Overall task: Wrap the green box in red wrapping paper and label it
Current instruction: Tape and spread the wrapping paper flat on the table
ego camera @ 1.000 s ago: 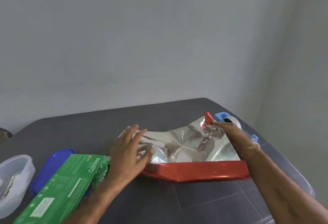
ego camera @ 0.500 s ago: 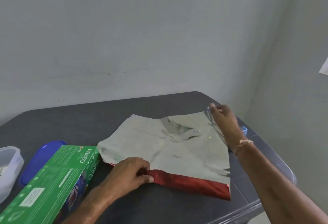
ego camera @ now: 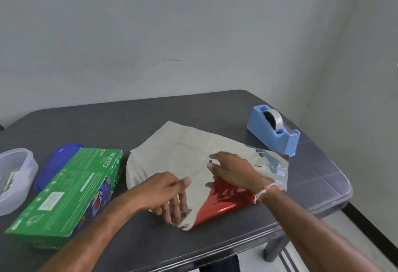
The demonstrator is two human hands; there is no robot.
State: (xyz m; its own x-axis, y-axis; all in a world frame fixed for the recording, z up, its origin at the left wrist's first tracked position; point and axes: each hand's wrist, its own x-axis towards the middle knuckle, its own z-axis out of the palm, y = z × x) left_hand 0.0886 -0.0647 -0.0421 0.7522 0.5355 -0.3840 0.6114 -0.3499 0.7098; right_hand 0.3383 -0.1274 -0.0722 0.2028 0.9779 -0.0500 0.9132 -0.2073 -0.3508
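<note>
The green Paseo box [ego camera: 71,190] lay flat on the table [ego camera: 150,116], just left of the red wrapping paper [ego camera: 178,153]. The paper was spread silver side up, with its near corner turned over to show red. The left-hand grip [ego camera: 170,196] was wide, straight fingers pressing the paper's near edge. The right-hand grip [ego camera: 234,172] was wide too, fingers loosely spread above the fold. A blue tape dispenser [ego camera: 273,129] stood beyond the paper's right corner.

far strip: table [ego camera: 189,112] open L to R, btwn wall [ego camera: 150,45] & wrapping paper [ego camera: 183,151]
left: green box [ego camera: 71,190] blocks, just beside paper; blue lid [ego camera: 56,162] & clear container [ego camera: 15,177] beyond it
right rear: tape dispenser [ego camera: 273,129] near paper corner, narrow gap
near edge: open strip in front of paper
</note>
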